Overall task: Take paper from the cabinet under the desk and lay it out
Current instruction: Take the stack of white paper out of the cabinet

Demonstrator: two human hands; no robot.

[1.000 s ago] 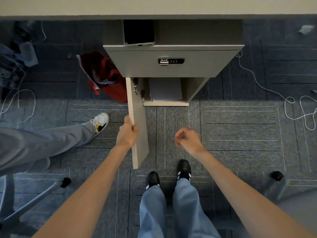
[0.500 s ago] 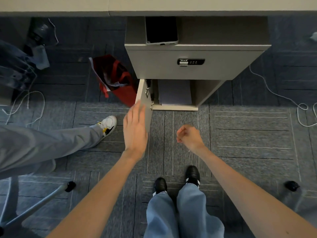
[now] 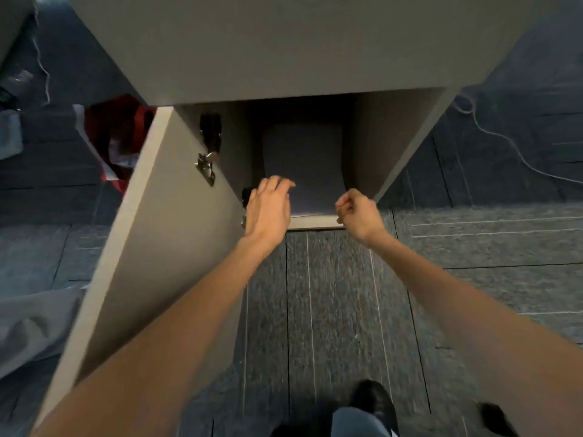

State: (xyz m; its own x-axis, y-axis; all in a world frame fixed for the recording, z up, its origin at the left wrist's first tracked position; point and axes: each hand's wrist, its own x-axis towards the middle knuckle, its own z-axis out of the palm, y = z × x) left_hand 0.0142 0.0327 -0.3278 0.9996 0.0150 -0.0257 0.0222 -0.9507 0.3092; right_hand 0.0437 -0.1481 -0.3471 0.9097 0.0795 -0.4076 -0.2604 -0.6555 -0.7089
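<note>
A grey cabinet (image 3: 284,52) stands under the desk with its door (image 3: 151,247) swung wide open to the left. Inside the lower compartment lies a stack of pale paper (image 3: 304,162). My left hand (image 3: 268,209) is at the compartment's front left, fingers apart, fingertips touching or just over the stack's near left corner. My right hand (image 3: 359,212) hovers at the front right edge of the compartment, fingers curled in a loose fist, holding nothing.
A red bag (image 3: 120,143) lies on the carpet left of the open door. White cable (image 3: 504,143) trails over the floor at right. Another person's grey trouser leg (image 3: 31,326) is at lower left. My dark shoe (image 3: 372,395) is at the bottom.
The view has dropped closer to the cabinet. Both hands have moved forward to the open compartment; the left hand left the door and now reaches the paper stack.
</note>
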